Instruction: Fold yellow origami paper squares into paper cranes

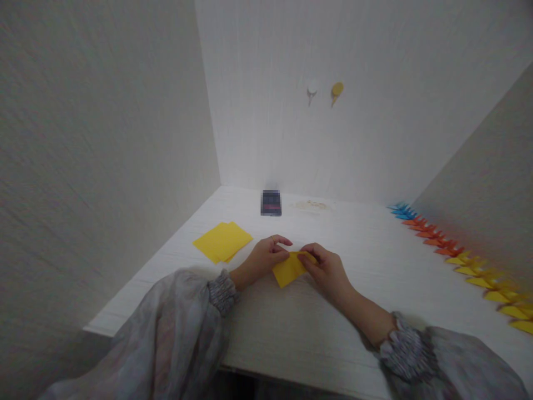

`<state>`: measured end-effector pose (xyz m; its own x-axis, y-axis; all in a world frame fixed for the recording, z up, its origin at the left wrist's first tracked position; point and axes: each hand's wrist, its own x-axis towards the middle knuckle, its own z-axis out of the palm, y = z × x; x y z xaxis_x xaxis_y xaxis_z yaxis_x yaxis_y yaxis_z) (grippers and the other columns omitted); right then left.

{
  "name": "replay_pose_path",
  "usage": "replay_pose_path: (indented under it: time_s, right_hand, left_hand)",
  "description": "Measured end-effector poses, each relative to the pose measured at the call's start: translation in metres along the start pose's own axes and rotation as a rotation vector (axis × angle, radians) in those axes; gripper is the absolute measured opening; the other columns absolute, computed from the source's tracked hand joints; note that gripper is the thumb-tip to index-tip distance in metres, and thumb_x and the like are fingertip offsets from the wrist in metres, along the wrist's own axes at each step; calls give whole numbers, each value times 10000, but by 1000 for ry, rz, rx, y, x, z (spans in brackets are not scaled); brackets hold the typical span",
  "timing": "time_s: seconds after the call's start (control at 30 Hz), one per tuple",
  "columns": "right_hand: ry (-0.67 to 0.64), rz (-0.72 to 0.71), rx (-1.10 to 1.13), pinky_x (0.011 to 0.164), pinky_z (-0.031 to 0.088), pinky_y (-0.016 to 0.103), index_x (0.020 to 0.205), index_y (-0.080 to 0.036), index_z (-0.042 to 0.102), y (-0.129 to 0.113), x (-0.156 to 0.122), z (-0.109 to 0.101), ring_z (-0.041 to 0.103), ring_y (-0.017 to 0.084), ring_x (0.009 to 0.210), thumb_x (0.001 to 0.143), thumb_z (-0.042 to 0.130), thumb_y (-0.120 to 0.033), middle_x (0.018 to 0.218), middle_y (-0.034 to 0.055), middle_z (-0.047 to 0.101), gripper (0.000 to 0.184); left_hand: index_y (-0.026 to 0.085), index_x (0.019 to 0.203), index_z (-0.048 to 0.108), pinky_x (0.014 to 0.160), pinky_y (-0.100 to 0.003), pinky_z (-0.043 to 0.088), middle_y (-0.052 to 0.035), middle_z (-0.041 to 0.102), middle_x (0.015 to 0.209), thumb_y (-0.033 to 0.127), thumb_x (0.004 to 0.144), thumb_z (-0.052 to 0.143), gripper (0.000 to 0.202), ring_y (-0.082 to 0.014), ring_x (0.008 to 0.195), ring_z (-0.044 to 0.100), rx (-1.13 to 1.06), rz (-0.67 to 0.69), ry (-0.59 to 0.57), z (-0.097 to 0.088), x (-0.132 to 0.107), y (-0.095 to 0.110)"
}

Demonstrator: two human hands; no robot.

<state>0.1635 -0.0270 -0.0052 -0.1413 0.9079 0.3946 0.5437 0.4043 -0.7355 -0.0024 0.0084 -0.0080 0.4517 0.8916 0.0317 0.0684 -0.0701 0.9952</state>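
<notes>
A folded yellow paper piece [289,268] lies on the white table [291,328] between my hands. My left hand [266,258] pinches its upper left edge with fingers curled. My right hand [327,269] grips its upper right corner, fingers closed on the paper. A small stack of flat yellow paper squares [222,241] rests to the left of my left hand, apart from it.
A row of folded paper shapes, blue [400,211], orange [433,236] and yellow [491,280], runs along the right wall. A small dark box [271,202] stands at the back. Two hooks, white [312,91] and yellow [336,90], hang on the back wall.
</notes>
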Motion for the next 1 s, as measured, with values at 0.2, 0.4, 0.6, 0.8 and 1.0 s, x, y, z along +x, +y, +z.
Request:
replay_pose_path:
  time_s: [0.2,0.4,0.6,0.8,1.0]
  right_hand:
    - [-106,-364,11,677,453,274,895,-197,578,3,-1,-4,554,154,799,723,468,-73,875,56,587,239]
    - [-107,-306,211,684,458,282,850,-209,624,5,2,-9,562,154,797,726,486,-66,850,52,590,234]
    - [-127,-248,338,672,462,276,826,-226,643,8,2,-9,564,153,797,748,502,-110,876,50,579,199]
    - [-151,-268,303,673,457,285,814,-219,643,5,2,-10,562,159,786,753,508,-152,872,55,576,162]
    - [-169,-274,278,700,447,304,848,-232,633,1,2,-12,550,169,822,775,482,-181,892,59,567,175]
  left_hand:
    - [146,930,511,467,-182,305,39,519,538,245,669,555,283,-67,462,439,-7,15,17,0,-1,2]
    - [155,912,490,473,-187,326,30,542,564,188,654,547,266,-78,471,478,-156,-38,5,1,-4,11]
    - [165,886,489,467,-192,336,27,541,556,137,638,532,253,-90,476,498,-269,-68,-3,1,-5,12]
    - [152,870,510,466,-191,339,24,542,557,193,659,553,220,-84,478,496,-262,-84,-31,1,-6,13]
    - [145,872,497,542,-217,380,0,601,626,267,585,676,360,-105,552,546,-258,-73,-34,0,-5,9]
